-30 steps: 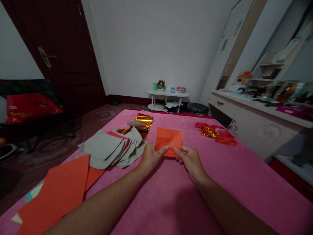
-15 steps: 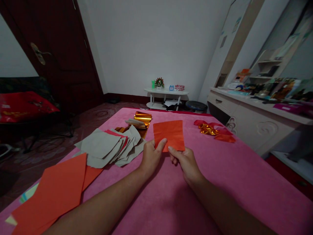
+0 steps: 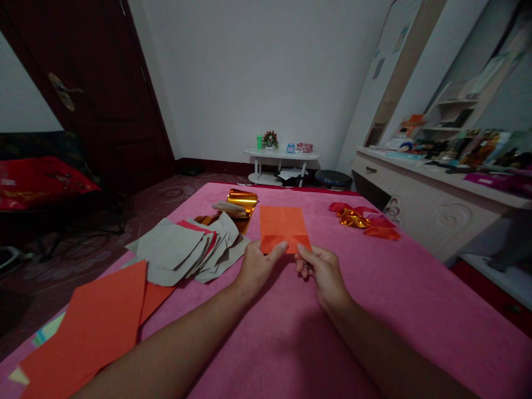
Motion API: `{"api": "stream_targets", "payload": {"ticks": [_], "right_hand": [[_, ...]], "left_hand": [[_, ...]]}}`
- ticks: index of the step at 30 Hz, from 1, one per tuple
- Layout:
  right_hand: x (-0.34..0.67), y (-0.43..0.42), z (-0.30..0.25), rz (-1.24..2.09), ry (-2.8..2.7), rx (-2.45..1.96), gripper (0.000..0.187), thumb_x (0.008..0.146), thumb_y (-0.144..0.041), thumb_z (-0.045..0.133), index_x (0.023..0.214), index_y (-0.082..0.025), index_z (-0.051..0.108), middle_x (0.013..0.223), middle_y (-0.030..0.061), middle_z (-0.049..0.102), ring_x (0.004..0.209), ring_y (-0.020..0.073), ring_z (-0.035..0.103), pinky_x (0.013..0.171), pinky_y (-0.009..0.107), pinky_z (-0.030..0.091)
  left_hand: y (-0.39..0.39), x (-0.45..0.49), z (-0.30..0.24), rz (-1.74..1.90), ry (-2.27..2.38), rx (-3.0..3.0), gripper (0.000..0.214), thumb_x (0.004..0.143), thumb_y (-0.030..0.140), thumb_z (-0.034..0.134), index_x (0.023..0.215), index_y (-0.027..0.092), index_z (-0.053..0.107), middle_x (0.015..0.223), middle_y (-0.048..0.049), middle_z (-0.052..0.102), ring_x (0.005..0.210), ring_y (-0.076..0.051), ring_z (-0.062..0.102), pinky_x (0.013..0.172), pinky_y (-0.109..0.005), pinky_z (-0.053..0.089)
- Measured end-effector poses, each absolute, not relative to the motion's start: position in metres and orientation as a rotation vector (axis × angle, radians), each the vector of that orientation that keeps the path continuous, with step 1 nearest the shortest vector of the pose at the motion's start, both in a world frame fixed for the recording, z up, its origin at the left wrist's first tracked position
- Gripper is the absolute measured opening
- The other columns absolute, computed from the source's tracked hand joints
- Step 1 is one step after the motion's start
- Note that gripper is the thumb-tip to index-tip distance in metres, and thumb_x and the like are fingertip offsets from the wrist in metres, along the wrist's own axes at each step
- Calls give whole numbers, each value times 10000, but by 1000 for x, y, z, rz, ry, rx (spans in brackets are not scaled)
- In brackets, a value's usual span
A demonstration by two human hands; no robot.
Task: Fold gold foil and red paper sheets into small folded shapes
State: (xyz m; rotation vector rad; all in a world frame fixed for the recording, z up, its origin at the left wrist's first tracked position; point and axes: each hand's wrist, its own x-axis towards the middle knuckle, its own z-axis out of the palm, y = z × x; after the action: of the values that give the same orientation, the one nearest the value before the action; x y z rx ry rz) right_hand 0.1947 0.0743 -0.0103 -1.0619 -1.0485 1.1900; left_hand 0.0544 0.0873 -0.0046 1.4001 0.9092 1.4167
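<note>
An orange sheet of paper (image 3: 284, 223) is held up between both hands above the pink cloth (image 3: 266, 343). Its near edge shows a darker band, which looks like a narrow fold. My left hand (image 3: 260, 263) pinches the lower left part, thumb on top. At the lower right corner my right hand (image 3: 322, 266) grips the sheet with thumb and curled fingers. The fingers under the paper are partly hidden. Left of my left hand lies a loose pile of grey paper pieces (image 3: 174, 246), with a strip of red among them.
Larger orange sheets (image 3: 100, 316) lie at the near left. Gold foil (image 3: 243, 200) rests behind the grey pile. Crumpled red and gold scraps (image 3: 355, 218) are at the far right. Beyond the cloth stand a small white table (image 3: 282, 154) and a cluttered dresser (image 3: 428, 183).
The sheet has turned slightly and now shows a lighter face with a dark band along its near edge. My right hand has shifted a little to the right.
</note>
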Motion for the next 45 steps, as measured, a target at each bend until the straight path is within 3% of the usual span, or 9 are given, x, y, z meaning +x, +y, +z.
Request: {"api": "stream_targets", "payload": {"ticks": [7,19,23,25,28,33,37,40,45], "right_hand": [[210,76,-11,1181,-1073,-1029,329,761,-418,651,618,-122,643,492,20,601,386,66,471,408,183,325],[221,78,-13,1078,-960,-1008,304,751,-396,648,598,-135,621,480,25,605,363,80,476,366,184,335],[224,78,-11,1106,-932,-1011,295,733,-391,657,587,-139,609,467,18,591,355,81,469,353,184,328],[222,78,-10,1143,-948,-1004,298,738,-394,652,590,-138,609,467,17,590,352,79,467,353,183,322],[219,77,-9,1173,-982,-1011,312,749,-400,642,586,-137,605,460,16,587,346,75,463,357,182,316],[215,74,-10,1197,-1065,-1015,328,761,-422,639,602,-138,602,466,19,590,362,86,477,372,190,322],[214,73,-12,1202,-1115,-1005,384,812,-495,567,659,-146,611,510,24,601,382,98,480,383,208,337],[217,75,-13,1056,-1083,-1030,390,850,-539,491,838,-175,632,716,36,652,483,111,530,419,215,361],[221,78,-14,808,-1133,-1086,342,856,-515,505,971,-218,630,967,44,638,832,173,572,593,229,429]], "left_hand": [[90,47,-11,1331,1046,1314,460,775,517,588,524,142,502,399,60,410,371,-50,317,414,-190,246],[98,24,-12,1500,1237,1326,501,877,468,451,486,166,366,420,64,315,402,-56,286,419,-189,225],[103,18,-9,1572,1065,1369,169,814,316,586,873,158,590,658,32,533,514,-63,461,500,-171,362],[102,21,-8,1501,940,1461,462,751,217,641,1195,220,510,883,-2,585,575,-64,520,545,-182,420],[99,25,-7,1366,899,1622,665,711,135,644,1328,273,438,1136,-61,561,622,-64,541,576,-201,452],[97,24,-6,1367,986,1798,505,637,119,707,1131,203,644,978,-56,623,700,-120,537,600,-221,436],[96,23,-3,1391,989,1831,107,722,212,676,797,163,735,707,-26,594,676,-139,523,626,-243,417],[95,24,-2,1378,1013,1748,251,784,304,633,593,151,688,635,-20,571,636,-138,517,624,-251,409],[95,26,-3,1429,926,1587,273,778,320,645,571,144,674,812,-47,611,785,-160,562,704,-259,450]]}}
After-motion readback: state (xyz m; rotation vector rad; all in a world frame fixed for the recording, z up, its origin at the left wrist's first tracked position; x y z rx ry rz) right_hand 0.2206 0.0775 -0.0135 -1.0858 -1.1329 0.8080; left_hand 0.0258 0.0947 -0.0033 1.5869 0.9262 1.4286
